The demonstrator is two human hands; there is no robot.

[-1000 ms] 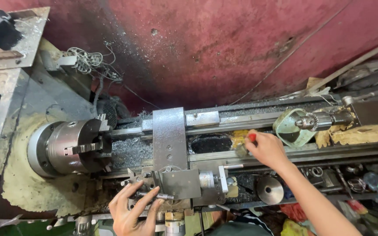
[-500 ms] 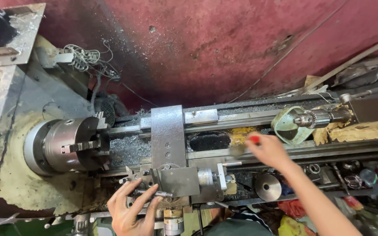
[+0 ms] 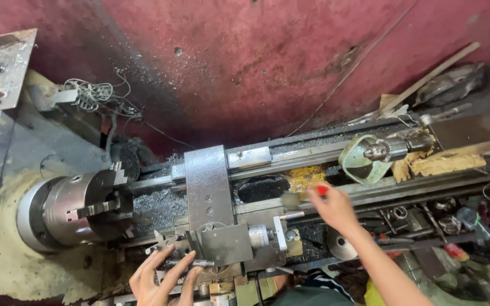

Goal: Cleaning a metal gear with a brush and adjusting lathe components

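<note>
Your right hand [image 3: 331, 208] grips red-handled brush [image 3: 304, 196], blurred, long axis along lathe bed [image 3: 290, 164], bristle end pointing toward chuck [image 3: 80, 207]. Your left hand [image 3: 163, 279] fingers spread, touching carriage handle [image 3: 191, 262].

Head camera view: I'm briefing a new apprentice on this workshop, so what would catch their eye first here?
Probably the big steel chuck at the left end of the lathe, with the grey carriage across the bed beside it. The right hand reaches over the bed holding a blurred red-tipped tool, while the left hand rests at the front controls. Behind looms a red wall.
</note>
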